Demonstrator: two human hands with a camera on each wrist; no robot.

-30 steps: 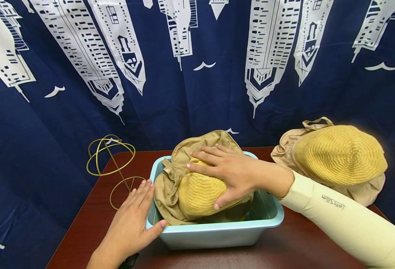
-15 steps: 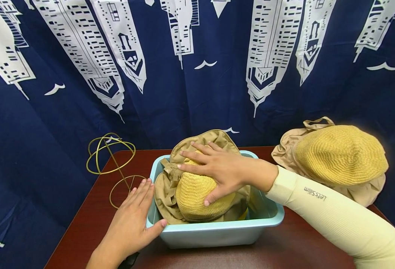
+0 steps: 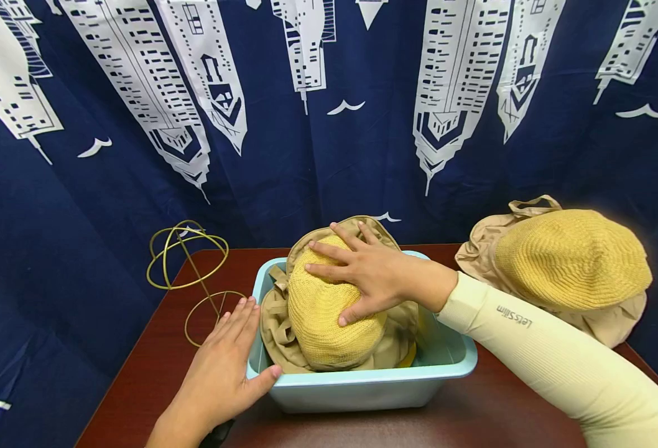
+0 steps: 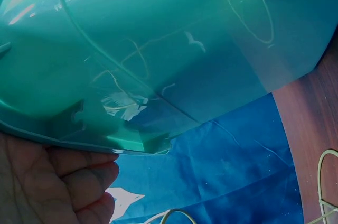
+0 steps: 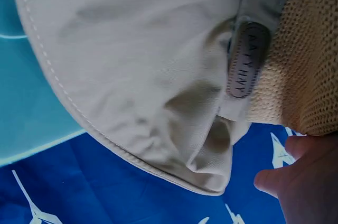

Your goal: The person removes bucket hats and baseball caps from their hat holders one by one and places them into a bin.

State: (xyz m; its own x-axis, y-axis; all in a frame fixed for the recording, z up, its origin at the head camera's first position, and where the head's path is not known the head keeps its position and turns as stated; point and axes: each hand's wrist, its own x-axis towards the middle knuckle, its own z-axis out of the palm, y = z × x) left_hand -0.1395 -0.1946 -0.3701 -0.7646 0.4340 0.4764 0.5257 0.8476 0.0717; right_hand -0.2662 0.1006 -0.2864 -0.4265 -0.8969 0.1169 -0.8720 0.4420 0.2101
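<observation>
A hat with a yellow knitted crown and a tan cloth brim lies in the light-blue plastic basin. My right hand rests on the crown with its fingers spread. In the right wrist view the brim carries a small label, and the fingers lie by the knitted crown. At the basin's left end my left hand touches the rim, fingers straight and thumb at the front corner. The left wrist view has its fingers beneath the rim. Something yellow shows under the brim.
A second yellow-and-tan hat stands at the right on the dark red table. To the left of the basin is a gold wire stand. A navy curtain with white building prints hangs behind.
My right hand has shifted left and slightly up on the hat. The hat has turned, so more of its crown shows at the left. My left hand keeps its place on the rim.
</observation>
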